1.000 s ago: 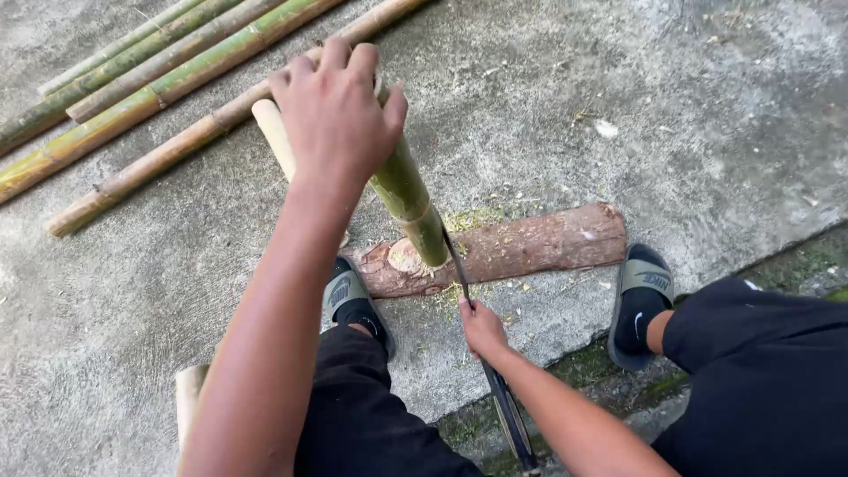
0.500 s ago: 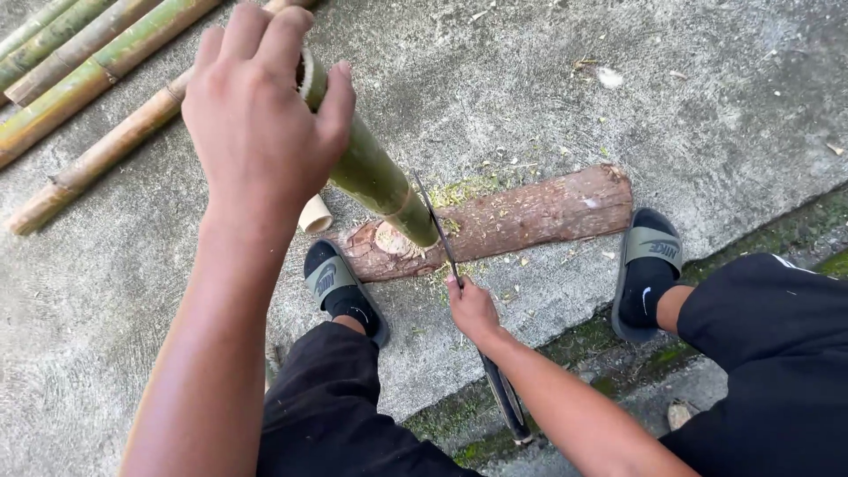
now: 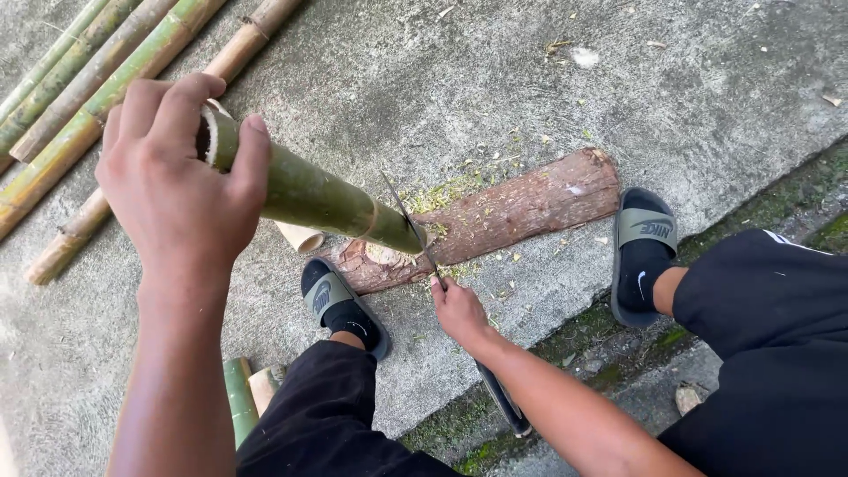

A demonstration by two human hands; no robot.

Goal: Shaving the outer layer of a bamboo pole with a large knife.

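My left hand [image 3: 177, 190] grips the upper end of a green bamboo piece [image 3: 322, 196], which slants down to the right. Its lower end rests on a reddish wooden log [image 3: 521, 212] lying on the concrete. My right hand [image 3: 459, 309] is closed around the handle of a long knife [image 3: 408, 221]. The thin blade points up and away and lies against the bamboo's lower end. My two feet in dark slide sandals stand on either side, the left one [image 3: 340, 305] just below the log and the right one [image 3: 645, 252] by the log's right end.
Several long bamboo poles [image 3: 97, 79] lie at the upper left on the concrete. A short cut bamboo ring [image 3: 302, 237] sits beside the log. More cut pieces [image 3: 243, 397] lie near my left knee. A mossy edge [image 3: 618, 353] runs along the lower right.
My left hand has tilted the bamboo further down toward the left. The knife blade has shifted against the bamboo's lower end. The view has moved closer.
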